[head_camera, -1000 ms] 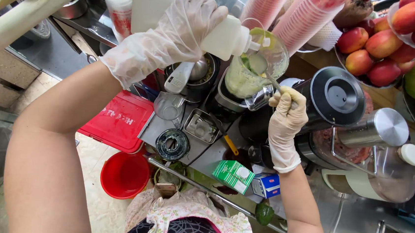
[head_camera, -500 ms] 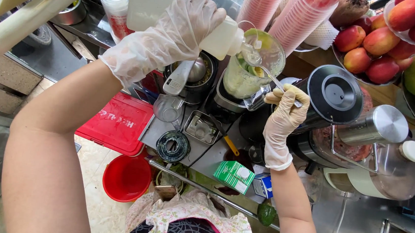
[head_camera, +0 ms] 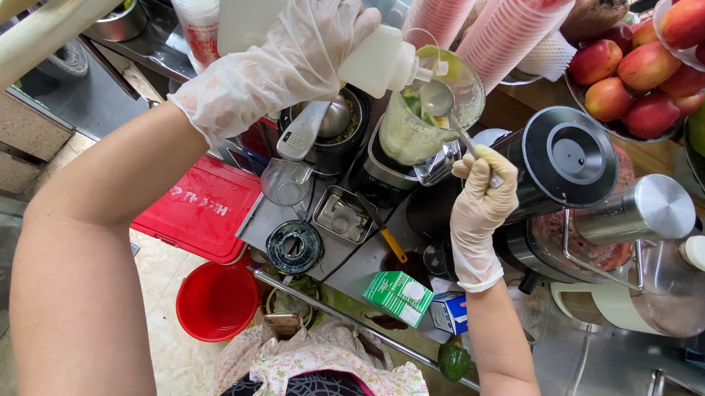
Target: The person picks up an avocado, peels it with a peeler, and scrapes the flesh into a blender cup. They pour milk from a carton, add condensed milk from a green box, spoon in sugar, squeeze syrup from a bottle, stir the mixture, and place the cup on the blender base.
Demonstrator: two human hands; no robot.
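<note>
My left hand (head_camera: 297, 47) grips the bottle (head_camera: 356, 52) lying sideways, nozzle pointing right over the spoon (head_camera: 447, 113) my right hand (head_camera: 480, 195) grips above the blender jar (head_camera: 422, 115).

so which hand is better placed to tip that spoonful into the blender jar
Right. The right hand already grips the spoon right over the blender jar, while the left hand is occupied squeezing the white bottle.

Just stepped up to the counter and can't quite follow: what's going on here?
A person in thin gloves works over a blender jar holding green pulp. The left hand tips a white squeeze bottle so its nozzle points at a metal spoon, which the right hand holds over the jar's open top. Stacked pink cups and a bowl of red fruit sit behind; a red bucket stands on the floor below.
</note>
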